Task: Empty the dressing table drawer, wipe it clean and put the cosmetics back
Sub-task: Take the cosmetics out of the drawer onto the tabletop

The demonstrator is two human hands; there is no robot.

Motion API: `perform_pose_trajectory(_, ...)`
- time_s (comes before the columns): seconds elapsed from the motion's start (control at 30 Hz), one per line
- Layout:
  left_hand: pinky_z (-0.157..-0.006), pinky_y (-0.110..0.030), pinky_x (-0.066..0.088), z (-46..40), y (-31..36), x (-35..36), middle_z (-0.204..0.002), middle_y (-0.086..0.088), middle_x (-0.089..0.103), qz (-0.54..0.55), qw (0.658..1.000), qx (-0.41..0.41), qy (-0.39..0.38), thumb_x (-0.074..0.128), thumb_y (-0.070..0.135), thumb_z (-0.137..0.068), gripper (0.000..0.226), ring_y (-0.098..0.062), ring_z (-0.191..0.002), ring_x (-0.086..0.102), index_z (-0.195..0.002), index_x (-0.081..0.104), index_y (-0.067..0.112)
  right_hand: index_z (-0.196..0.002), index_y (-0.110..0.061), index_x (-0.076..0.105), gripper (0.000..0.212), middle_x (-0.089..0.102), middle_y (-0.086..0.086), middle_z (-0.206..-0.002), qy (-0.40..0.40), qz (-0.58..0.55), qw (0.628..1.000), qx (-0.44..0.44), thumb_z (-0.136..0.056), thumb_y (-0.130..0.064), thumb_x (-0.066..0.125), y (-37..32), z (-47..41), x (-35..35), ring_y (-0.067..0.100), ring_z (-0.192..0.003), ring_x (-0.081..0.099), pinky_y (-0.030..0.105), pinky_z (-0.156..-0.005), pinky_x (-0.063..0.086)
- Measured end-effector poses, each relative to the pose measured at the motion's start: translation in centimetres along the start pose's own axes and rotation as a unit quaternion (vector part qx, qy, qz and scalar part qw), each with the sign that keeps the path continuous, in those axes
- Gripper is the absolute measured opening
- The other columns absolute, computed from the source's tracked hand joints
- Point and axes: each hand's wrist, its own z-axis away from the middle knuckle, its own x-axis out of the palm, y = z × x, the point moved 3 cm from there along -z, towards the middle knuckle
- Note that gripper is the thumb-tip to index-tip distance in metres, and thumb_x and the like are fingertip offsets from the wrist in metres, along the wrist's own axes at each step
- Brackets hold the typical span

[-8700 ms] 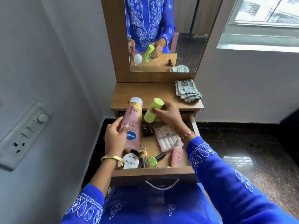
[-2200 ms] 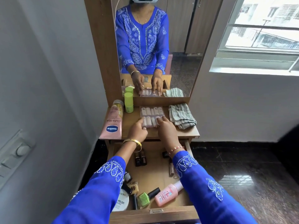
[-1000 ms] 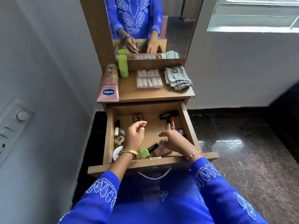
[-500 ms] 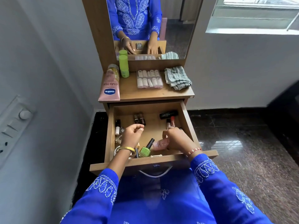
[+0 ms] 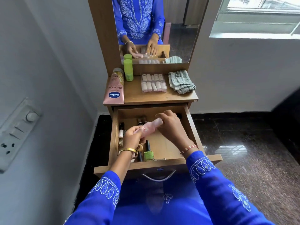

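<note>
The wooden drawer point(image 5: 193, 127) is pulled open below the dressing table top point(image 5: 162, 97). My left hand point(image 5: 132, 140) grips the lower end of a pink bottle point(image 5: 150, 128) lifted over the drawer. My right hand point(image 5: 172, 127) lies over its cap end with fingers loosely extended. A green nail polish point(image 5: 148, 154) lies near the drawer front, with small dark tubes point(image 5: 141, 119) at the back and several small items point(image 5: 121, 129) along the left wall. On the top sit a pink Vaseline tube point(image 5: 114, 90), a green bottle point(image 5: 128, 70), a clear nail box point(image 5: 153, 82) and a folded grey cloth point(image 5: 181, 82).
A mirror point(image 5: 155, 26) rises behind the table top and reflects my hands. The left wall is close and carries a switch panel point(image 5: 17, 132). Dark polished floor point(image 5: 243, 143) stretches to the right, under a window point(image 5: 259, 17).
The pink bottle has come up off the drawer floor; my right hand gripped it half a second ago, and now my left hand holds it. Earlier the Vaseline tube, green bottle and nail box went onto the top.
</note>
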Motion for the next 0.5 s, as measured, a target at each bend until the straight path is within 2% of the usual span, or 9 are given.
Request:
perform_pose_trajectory(0.07, -0.05, -0.022, 0.05, -0.3, -0.3, -0.4, -0.072, 0.0, 0.06, 0.038, 0.998, -0.029, 0.035, 0.056, 0.019, -0.089, 0.007, -0.012, -0.052, 0.059, -0.09, 0.062, 0.016, -0.111, -0.008, 0.062, 0.03, 0.056, 0.012, -0.111, 0.06, -0.066, 0.994, 0.07, -0.082, -0.011, 0.066, 1.0, 0.0, 0.5, 0.028, -0.101, 0.054, 0.032, -0.085, 0.046)
perform_pose_trajectory(0.1, -0.05, -0.023, 0.049, -0.4, -0.4, -0.5, -0.072, -0.002, 0.06, 0.053, 0.997, -0.041, 0.043, 0.056, 0.018, -0.09, 0.007, -0.014, -0.054, 0.058, -0.091, 0.061, 0.015, -0.105, -0.007, 0.063, 0.023, 0.059, 0.013, -0.107, 0.06, -0.095, 0.987, 0.113, -0.082, -0.011, 0.065, 1.6, 0.0, 1.0, 0.028, -0.097, 0.057, 0.031, -0.082, 0.046)
perform_pose_trajectory(0.17, -0.047, -0.021, 0.048, -0.6, -0.4, -0.7, -0.072, -0.005, 0.06, 0.081, 0.994, -0.057, 0.049, 0.055, 0.018, -0.09, 0.007, -0.016, -0.055, 0.057, -0.092, 0.059, 0.013, -0.095, -0.004, 0.065, 0.016, 0.066, 0.015, -0.099, -0.014, -0.112, 0.976, 0.186, -0.082, -0.014, 0.064, 2.2, 0.1, 2.6, 0.028, -0.091, 0.062, 0.033, -0.079, 0.047)
perform_pose_trajectory(0.23, -0.041, -0.016, 0.047, -0.5, -0.5, -0.8, -0.074, -0.007, 0.059, 0.105, 0.991, -0.063, 0.06, 0.056, 0.017, -0.09, 0.005, -0.014, -0.054, 0.055, -0.09, 0.059, 0.013, -0.083, -0.002, 0.064, 0.016, 0.069, 0.018, -0.086, -0.128, -0.114, 0.959, 0.228, -0.083, -0.018, 0.064, 2.4, 0.4, 4.7, 0.027, -0.073, 0.062, 0.037, -0.071, 0.052)
perform_pose_trajectory(0.3, -0.037, -0.014, 0.045, -0.6, -0.5, -1.0, -0.073, -0.005, 0.057, 0.116, 0.988, -0.066, 0.075, 0.056, 0.016, -0.09, 0.006, -0.011, -0.051, 0.053, -0.093, 0.059, 0.012, -0.072, -0.004, 0.061, 0.024, 0.065, 0.016, -0.072, -0.2, -0.102, 0.945, 0.238, -0.082, -0.025, 0.066, 2.0, 0.5, 6.3, 0.024, -0.053, 0.057, 0.034, -0.056, 0.052)
perform_pose_trajectory(0.33, -0.037, -0.013, 0.044, -0.6, -0.5, -1.1, -0.073, -0.005, 0.057, 0.116, 0.987, -0.069, 0.081, 0.056, 0.016, -0.089, 0.007, -0.012, -0.052, 0.052, -0.094, 0.059, 0.012, -0.07, -0.004, 0.061, 0.027, 0.064, 0.014, -0.069, -0.217, -0.084, 0.945, 0.229, -0.081, -0.029, 0.067, 1.6, 0.4, 6.9, 0.023, -0.049, 0.056, 0.031, -0.051, 0.05)
perform_pose_trajectory(0.4, -0.038, -0.013, 0.043, -0.7, -0.6, -1.3, -0.076, -0.004, 0.057, 0.114, 0.987, -0.074, 0.087, 0.057, 0.016, -0.088, 0.008, -0.013, -0.057, 0.052, -0.095, 0.059, 0.013, -0.071, -0.006, 0.062, 0.031, 0.067, 0.015, -0.073, -0.225, -0.039, 0.953, 0.197, -0.076, -0.035, 0.071, 0.9, 0.2, 7.8, 0.025, -0.055, 0.059, 0.028, -0.047, 0.045)
perform_pose_trajectory(0.5, -0.038, -0.011, 0.043, -0.6, -0.7, -1.2, -0.076, -0.002, 0.058, 0.108, 0.988, -0.072, 0.084, 0.059, 0.015, -0.087, 0.007, -0.012, -0.06, 0.053, -0.094, 0.061, 0.012, -0.077, -0.005, 0.06, 0.034, 0.07, 0.017, -0.084, -0.234, 0.006, 0.96, 0.151, -0.073, -0.036, 0.074, 0.3, 0.0, 8.8, 0.032, -0.075, 0.067, 0.029, -0.055, 0.046)
